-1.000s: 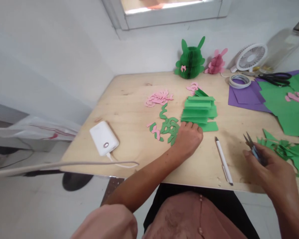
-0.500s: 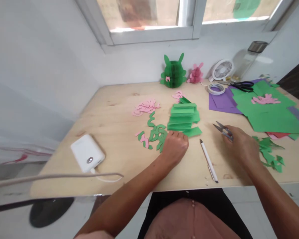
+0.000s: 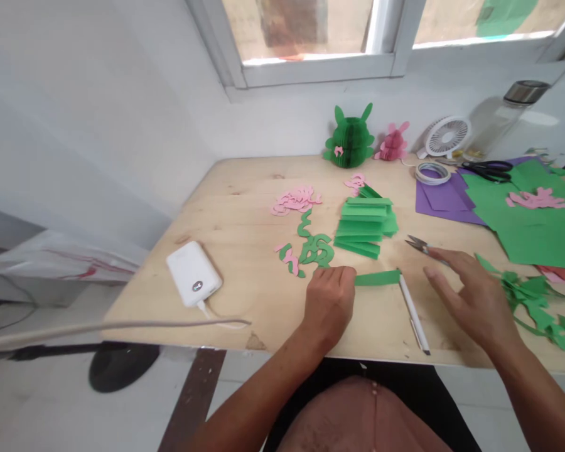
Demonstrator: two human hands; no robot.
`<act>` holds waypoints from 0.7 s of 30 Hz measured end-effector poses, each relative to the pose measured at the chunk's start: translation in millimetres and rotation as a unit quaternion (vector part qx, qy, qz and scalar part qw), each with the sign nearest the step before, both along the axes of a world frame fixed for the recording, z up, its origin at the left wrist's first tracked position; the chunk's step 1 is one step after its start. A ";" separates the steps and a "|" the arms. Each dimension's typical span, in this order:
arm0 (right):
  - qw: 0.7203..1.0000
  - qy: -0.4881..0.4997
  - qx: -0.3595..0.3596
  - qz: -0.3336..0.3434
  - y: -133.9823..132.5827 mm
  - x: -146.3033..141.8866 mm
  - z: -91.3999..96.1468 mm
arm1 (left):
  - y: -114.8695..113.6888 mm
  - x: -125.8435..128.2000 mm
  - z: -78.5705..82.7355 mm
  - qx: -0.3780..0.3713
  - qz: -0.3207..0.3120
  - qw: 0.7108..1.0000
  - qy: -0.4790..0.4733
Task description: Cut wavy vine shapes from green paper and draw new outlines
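My left hand is closed on one end of a folded green paper strip, which sticks out to the right toward a white pen. My right hand is open, thumb spread away from the fingers. Small thread snips lie at its fingertips, points to the left, with their handle end partly hidden by the fingers. Beyond my left hand lies a stack of folded green strips. Curled green paper cutouts lie left of that stack, with pink cutouts farther back.
A white power bank with a cable lies at left. Green scraps are beside my right hand. Along the back stand a green paper figure, a pink one, a small fan and a bottle. Black scissors rest on paper sheets.
My left hand has drawn a green strip away from the stack, toward me. My right hand has loosened from the snips, its thumb now spread apart. The view has shifted left.
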State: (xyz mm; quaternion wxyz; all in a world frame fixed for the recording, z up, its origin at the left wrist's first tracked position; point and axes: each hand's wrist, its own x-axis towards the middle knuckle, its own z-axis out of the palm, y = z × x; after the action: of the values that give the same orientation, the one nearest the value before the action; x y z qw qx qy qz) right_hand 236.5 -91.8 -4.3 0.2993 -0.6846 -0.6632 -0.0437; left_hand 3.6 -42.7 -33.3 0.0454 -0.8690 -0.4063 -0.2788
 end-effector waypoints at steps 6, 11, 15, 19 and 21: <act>0.961 0.205 -0.158 0.096 -14.2 -32.8 12.8 | -17.5 -9.4 15.9 -0.122 -0.014 0.985 -0.118; 0.922 0.298 -0.231 0.090 -19.0 -40.7 6.8 | -29.6 -24.9 19.3 -0.220 -0.019 0.954 -0.205; 0.873 0.405 -0.262 0.069 -25.2 -51.8 7.0 | -35.4 -35.9 18.2 -0.270 -0.012 0.924 -0.270; 0.850 0.449 -0.269 0.066 -19.7 -61.1 10.9 | -37.7 -37.8 18.8 -0.436 -0.019 0.843 -0.314; 0.846 0.456 -0.267 0.072 -13.1 -63.6 10.6 | -39.0 -36.3 16.7 -0.510 -0.017 0.787 -0.347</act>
State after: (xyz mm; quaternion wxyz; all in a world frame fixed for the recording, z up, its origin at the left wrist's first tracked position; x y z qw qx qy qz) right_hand 172.9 -104.8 6.3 0.3761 -0.6309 -0.4856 0.4740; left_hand -32.6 -81.7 -16.6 -0.5534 -0.6174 -0.4626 -0.3141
